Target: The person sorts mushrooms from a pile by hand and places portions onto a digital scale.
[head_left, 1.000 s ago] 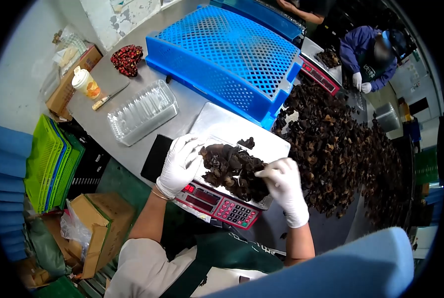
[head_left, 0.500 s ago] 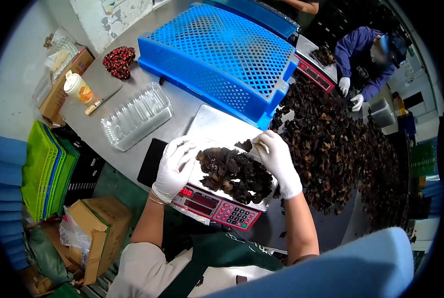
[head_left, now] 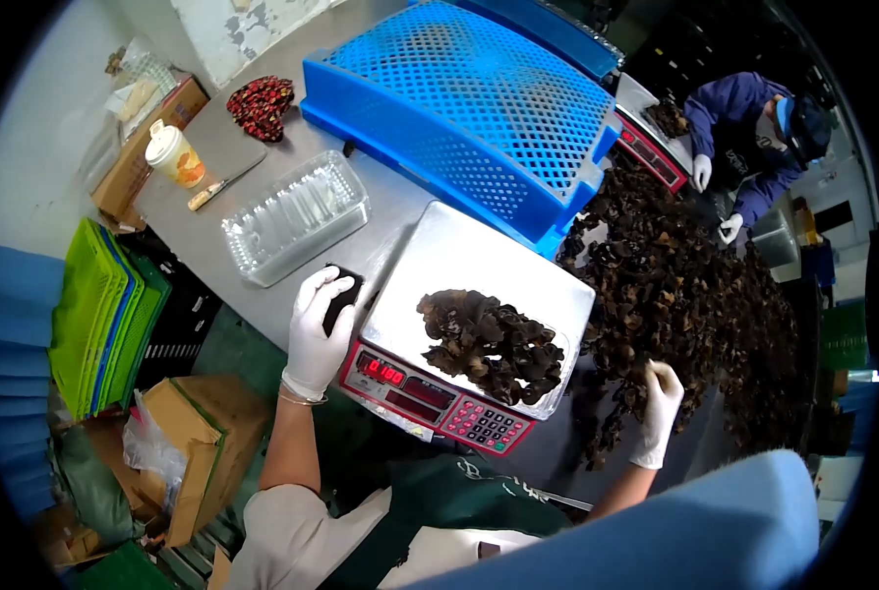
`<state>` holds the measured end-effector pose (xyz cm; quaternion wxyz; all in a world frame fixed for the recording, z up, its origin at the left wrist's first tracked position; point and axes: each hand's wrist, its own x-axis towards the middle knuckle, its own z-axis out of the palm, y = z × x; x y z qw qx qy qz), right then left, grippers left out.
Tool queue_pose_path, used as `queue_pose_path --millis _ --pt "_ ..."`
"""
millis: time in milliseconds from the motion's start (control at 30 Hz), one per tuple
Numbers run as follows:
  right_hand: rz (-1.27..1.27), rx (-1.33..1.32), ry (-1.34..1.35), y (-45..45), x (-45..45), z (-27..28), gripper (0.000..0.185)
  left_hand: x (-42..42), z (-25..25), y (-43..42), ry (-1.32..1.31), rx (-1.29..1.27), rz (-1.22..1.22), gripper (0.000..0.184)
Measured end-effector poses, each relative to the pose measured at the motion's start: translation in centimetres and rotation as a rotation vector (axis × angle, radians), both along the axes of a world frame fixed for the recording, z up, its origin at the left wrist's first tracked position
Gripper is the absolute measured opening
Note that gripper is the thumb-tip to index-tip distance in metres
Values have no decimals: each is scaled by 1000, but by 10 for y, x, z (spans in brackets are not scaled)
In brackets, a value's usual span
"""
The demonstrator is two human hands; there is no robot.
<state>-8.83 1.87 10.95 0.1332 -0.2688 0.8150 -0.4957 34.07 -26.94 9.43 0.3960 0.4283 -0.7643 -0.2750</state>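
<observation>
A heap of dark dried fungus (head_left: 489, 344) lies on the metal pan (head_left: 479, 261) of a red scale (head_left: 439, 403), whose display is lit red. Left of the scale, my gloved left hand (head_left: 320, 329) has its fingers bent over a black flat object (head_left: 344, 298), which it appears to hold by its edge. My gloved right hand (head_left: 662, 398) is right of the scale, over the near edge of the large fungus pile (head_left: 675, 295). Its fingers are curled together, and what they hold, if anything, is too small to tell.
Behind the scale is an upturned blue crate (head_left: 469, 108). Clear plastic boxes (head_left: 297, 216), a knife (head_left: 225, 181), a cup (head_left: 175, 155) and a red bundle (head_left: 262, 108) lie at the left. A co-worker (head_left: 754, 138) is beside a second scale (head_left: 653, 147) at the back right.
Both hands have left the fungus on the scale. My left hand moved left onto the black object; my right hand moved right and nearer, to the big pile. The small loose piece is gone from the pan.
</observation>
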Motion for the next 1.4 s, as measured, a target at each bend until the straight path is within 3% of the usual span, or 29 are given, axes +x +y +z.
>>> queue_pose_path --millis 67,133,200,233,300,333,400,433,533,567,667,733,833,933,1067,1200,1233,1400 --pt "-75 131 15 44 -40 -36 16 -2 -3 -1 24 3 -8 27" --pt "-93 333 374 62 -55 -53 32 -10 -3 -1 39 15 -46 26" --pt "-82 502 1108 57 -54 -61 30 -18 -2 2 31 -21 -105 28" --pt "78 526 755 30 -25 -17 28 -22 1 4 66 72 -147 30" --pt "69 453 545 2 20 0 24 -30 8 11 81 300 -184 33" --pt "87 404 412 -14 47 10 25 -30 1 11 -40 179 -189 33" --pt "209 201 135 -28 81 6 29 -34 -9 13 -91 73 -220 34" --pt "242 234 50 -33 96 9 32 -36 -11 15 -114 84 -230 32" --pt "303 237 -225 -39 117 -7 40 -40 -18 16 -63 329 -254 27" --pt "324 340 -206 -47 125 4 40 -41 -15 14 -52 369 -299 25" --pt "276 190 -216 -48 124 -26 34 -45 -24 14 246 722 -343 29" --pt "239 95 -364 -55 115 -29 33 -45 -22 1 198 670 -385 33" --pt "273 -2 -405 -97 96 0 33 -52 0 -20 365 864 -346 35" --pt "323 3 -289 -161 67 28 34 -74 22 -60 377 760 -275 36" --pt "362 -103 1 -257 30 14 38 -95 11 -131 423 607 -207 34" --pt "348 -97 -85 -328 16 3 44 -111 -14 -195 459 572 -118 34" --pt "356 -7 -123 -334 15 15 46 -115 -17 -208 457 554 -101 34" --pt "340 -125 -227 -335 8 38 41 -151 -18 -257 506 546 -23 40"
